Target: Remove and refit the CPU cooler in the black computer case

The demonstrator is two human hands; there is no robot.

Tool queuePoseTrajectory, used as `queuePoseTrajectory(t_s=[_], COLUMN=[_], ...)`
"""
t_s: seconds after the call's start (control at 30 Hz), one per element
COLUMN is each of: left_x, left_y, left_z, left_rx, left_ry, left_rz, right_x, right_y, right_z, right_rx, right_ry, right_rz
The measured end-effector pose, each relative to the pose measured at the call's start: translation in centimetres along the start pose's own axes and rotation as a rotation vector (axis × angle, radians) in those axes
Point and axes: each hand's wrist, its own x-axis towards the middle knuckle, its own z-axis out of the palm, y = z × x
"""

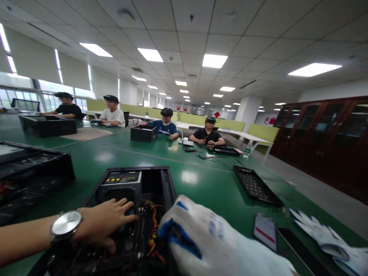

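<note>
An open black computer case (168,182) lies in front of me, with a labelled power supply (122,177) at its far end. Bundled coloured cables (152,226) run along its right side. My left hand (110,220) is bare, with a watch (66,224) on the wrist; its fingers are spread over the parts inside, which it partly hides. A white glove with blue patches covers my right hand (195,234). Its fingers are curled in at the case's right wall, and whatever they hold is hidden.
Another open case (34,180) stands at left. To the right lie a black perforated panel (257,188), a phone (265,232), a dark flat strip (301,249) and white gloves (324,235). Several people sit across the green table (201,195), with cases and parts before them.
</note>
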Motion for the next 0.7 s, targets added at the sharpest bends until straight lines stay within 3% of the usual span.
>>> queuePoseTrajectory(t_s=[0.03, 0.13, 0.23, 0.4, 0.5, 0.6, 0.7], left_x=[0.8, 2.8, 3.9, 4.0, 2.4, -0.1, -1.6], left_y=[0.1, 0.2, -0.7, -2.7, -2.9, -2.9, -4.1], left_z=[0.6, 1.7, 1.4, 0.1, 0.1, 1.4, 3.9], left_rx=[0.03, 0.029, 0.051, 0.115, 0.094, -0.016, -0.151], left_ry=[-0.021, -0.056, -0.062, 0.004, 0.058, 0.116, 0.11], left_rz=[0.027, 0.07, 0.119, 0.249, 0.177, 0.018, -0.06], right_x=[1.7, 6.4, 9.5, 11.7, 12.8, 14.9, 18.1], right_y=[-0.8, -1.9, -1.4, 0.3, 1.4, 2.1, 2.1], right_z=[-0.1, 0.7, 2.2, 3.2, 3.4, 4.7, 7.4], right_rx=[-0.046, -0.223, -0.362, -0.442, -0.508, -0.539, -0.495], right_ry=[-0.099, -0.336, -0.514, -0.59, -0.597, -0.591, -0.651], right_rz=[-0.087, -0.137, -0.144, -0.14, -0.1, -0.114, -0.158])
